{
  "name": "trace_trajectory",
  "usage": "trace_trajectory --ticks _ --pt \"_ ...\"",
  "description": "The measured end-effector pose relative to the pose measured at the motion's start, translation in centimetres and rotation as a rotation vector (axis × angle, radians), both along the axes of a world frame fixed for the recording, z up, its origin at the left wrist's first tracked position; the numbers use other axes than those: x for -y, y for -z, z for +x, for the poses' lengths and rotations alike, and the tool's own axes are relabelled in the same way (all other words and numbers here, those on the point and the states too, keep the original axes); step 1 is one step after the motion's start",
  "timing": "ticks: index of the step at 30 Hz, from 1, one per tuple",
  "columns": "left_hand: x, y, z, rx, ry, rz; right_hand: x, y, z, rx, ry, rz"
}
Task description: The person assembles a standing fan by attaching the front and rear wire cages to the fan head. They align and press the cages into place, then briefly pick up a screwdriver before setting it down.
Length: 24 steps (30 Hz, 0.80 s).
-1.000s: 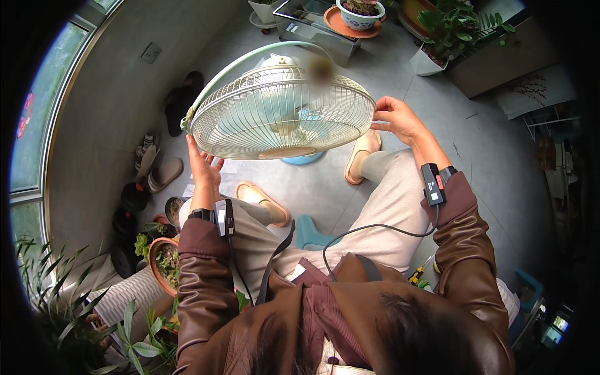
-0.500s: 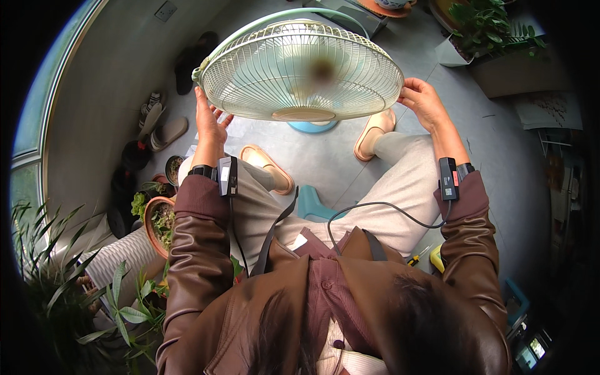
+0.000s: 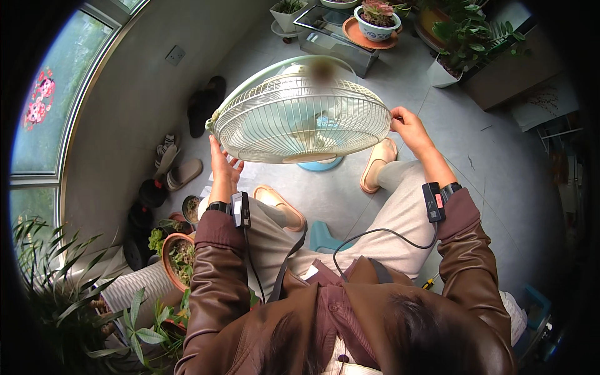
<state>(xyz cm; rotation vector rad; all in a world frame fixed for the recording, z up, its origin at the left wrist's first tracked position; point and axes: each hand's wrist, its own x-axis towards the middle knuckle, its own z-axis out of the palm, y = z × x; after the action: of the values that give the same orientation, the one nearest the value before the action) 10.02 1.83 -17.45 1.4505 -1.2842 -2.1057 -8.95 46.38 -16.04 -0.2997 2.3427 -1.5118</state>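
Observation:
A round pale-green wire fan guard (image 3: 300, 115) is held flat in front of me, above my knees. My left hand (image 3: 223, 167) grips its near left rim from below, fingers partly spread against the wires. My right hand (image 3: 407, 127) pinches the right rim. Pale fan blades and a round hub show through the wires. A light-blue fan base (image 3: 320, 165) sits on the floor under the guard, mostly hidden by it. Both wrists carry black strapped devices, and a black cable runs from the right one.
I sit with beige slippers (image 3: 377, 164) on a grey floor. Potted plants (image 3: 375, 14) and a glass tank (image 3: 337, 37) stand at the far side. Shoes (image 3: 181, 172) line the curved wall on the left. More leafy pots (image 3: 178, 256) crowd my near left.
The fan guard stays in both hands. It dipped toward the frame's top half a second ago, then returned lower and tilted flatter; my view shifted with it.

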Motion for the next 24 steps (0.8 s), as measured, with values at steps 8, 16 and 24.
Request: trace_trajectory --ticks 8,16,24 --pt "0.7 0.5 0.2 -0.072 0.000 0.057 -0.1 -1.0 1.2 -0.352 -0.114 0.152" --pt "1.2 0.7 0.4 -0.040 -0.041 0.027 0.2 -1.6 2.1 -0.502 -0.137 0.166" --pt "4.7 -1.9 -0.4 0.100 0.290 -0.762 -0.1 -1.4 2.3 -0.556 -0.172 0.187"
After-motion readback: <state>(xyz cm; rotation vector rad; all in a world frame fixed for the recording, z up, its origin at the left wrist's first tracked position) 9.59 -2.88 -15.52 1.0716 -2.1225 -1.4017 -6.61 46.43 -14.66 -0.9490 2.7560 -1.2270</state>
